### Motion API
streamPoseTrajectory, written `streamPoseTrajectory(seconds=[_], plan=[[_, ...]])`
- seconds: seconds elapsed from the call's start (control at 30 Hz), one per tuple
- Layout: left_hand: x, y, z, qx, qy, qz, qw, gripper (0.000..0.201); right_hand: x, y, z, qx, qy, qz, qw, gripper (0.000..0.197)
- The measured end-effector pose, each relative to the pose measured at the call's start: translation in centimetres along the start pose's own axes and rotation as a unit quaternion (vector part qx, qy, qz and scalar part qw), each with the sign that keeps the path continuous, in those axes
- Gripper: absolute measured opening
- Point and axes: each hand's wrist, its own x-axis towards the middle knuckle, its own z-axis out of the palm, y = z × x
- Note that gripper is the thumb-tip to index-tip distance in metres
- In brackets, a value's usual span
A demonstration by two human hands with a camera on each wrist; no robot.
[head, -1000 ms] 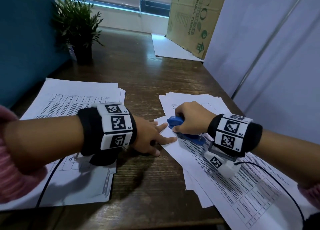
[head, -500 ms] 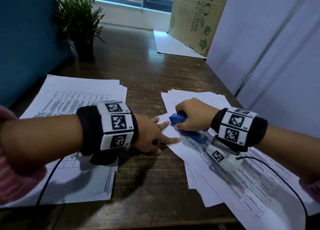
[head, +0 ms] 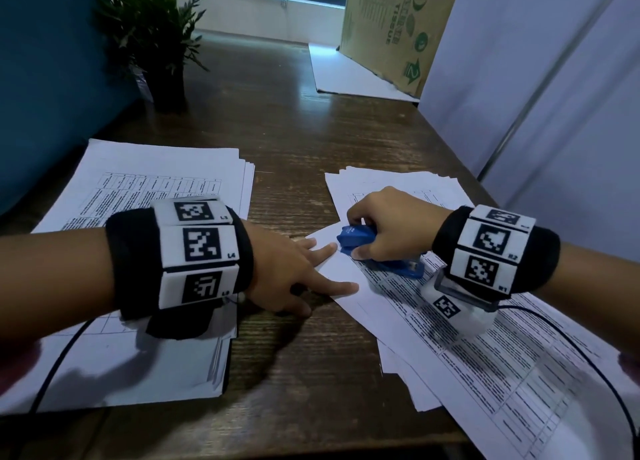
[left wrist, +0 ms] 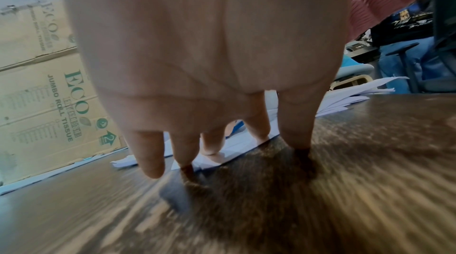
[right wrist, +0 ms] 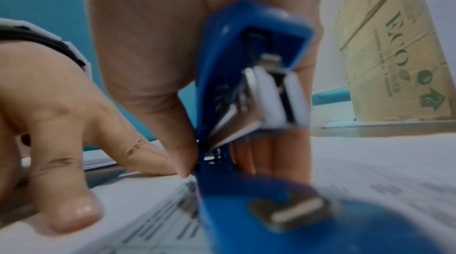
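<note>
Head view: the right hand (head: 391, 224) curls round a blue stapler (head: 356, 239), fingers over its top and thumb at its near side, a tight grip. The stapler sits at the far left corner of the top sheet (head: 346, 272), which lies on a loose pile of papers (head: 502, 373) along the right edge of the wooden table (head: 294, 141). The hand hides whether the corner is inside the stapler's mouth. The left hand (head: 287, 269) lies flat just beside the stapler, fingers straight and spread, holding nothing. Two fingertips press the top sheet's left edge, and the rest of the hand is over bare wood. A stack of printed forms (head: 156, 168) lies near the left edge, under the left wrist. A potted plant (head: 152, 26) stands at the far left corner, and a cardboard box (head: 391, 19) stands at the far right corner.

Left wrist view: the left hand (left wrist: 197, 43) fills the upper frame, its fingers (left wrist: 150, 156) reaching down to the table (left wrist: 345, 199). The middle ones touch the edge of the top sheet (left wrist: 209, 160). The cardboard box (left wrist: 49, 92), printed "JUMBO ROLL TISSUE", stands behind.

Right wrist view: the stapler (right wrist: 246, 63) shows from its rear end, blurred, with its base on the top sheet (right wrist: 148, 209). The right hand (right wrist: 153, 34) clamps it, thumb on one side and fingers on the other. The left hand (right wrist: 49, 112) presses the top sheet just beside it.
</note>
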Motion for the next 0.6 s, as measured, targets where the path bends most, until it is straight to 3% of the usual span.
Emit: streamPoseTrajectory(seconds=[0.43, 0.6], plan=[[0.1, 0.0, 0.0, -0.006, -0.005, 0.002, 1.0, 0.063, -0.1, 0.0, 0.1, 0.135, -0.011, 0.095, 0.986, 0.033], [-0.1, 0.0, 0.0, -0.004, 0.004, 0.002, 1.0, 0.063, -0.2, -1.0, 0.6, 0.032, 0.022, 0.07, 0.997, 0.023]])
